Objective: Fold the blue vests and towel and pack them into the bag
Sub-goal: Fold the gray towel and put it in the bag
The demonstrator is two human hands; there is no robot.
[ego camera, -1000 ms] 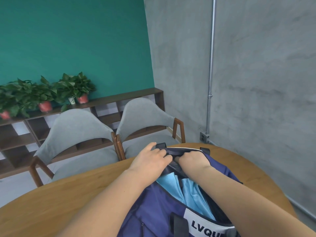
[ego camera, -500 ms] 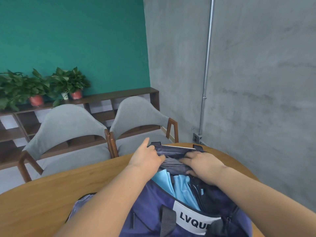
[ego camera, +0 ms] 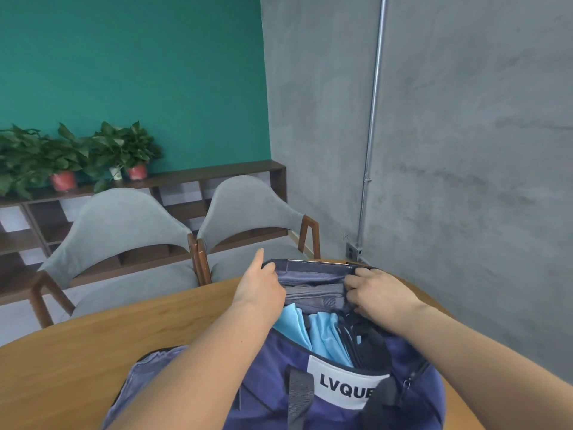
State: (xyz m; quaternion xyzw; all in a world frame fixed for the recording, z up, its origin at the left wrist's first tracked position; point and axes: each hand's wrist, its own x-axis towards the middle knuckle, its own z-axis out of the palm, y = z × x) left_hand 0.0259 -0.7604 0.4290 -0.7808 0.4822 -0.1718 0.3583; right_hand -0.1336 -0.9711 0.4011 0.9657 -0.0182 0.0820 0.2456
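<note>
Lying between left hand (ego camera: 259, 288), right hand (ego camera: 376, 293): towel (ego camera: 313, 294)

The left hand (ego camera: 260, 287) is hiding its fingertips inside the bag (ego camera: 269, 377). The right hand (ego camera: 372, 293) is covering one end of the grey cloth (ego camera: 313, 294). The blue vests (ego camera: 322, 336) are showing only top folds. A strap (ego camera: 383, 395) is covering the label's (ego camera: 338, 383) last letters, and the bottom edge is cutting the bag off.
</note>
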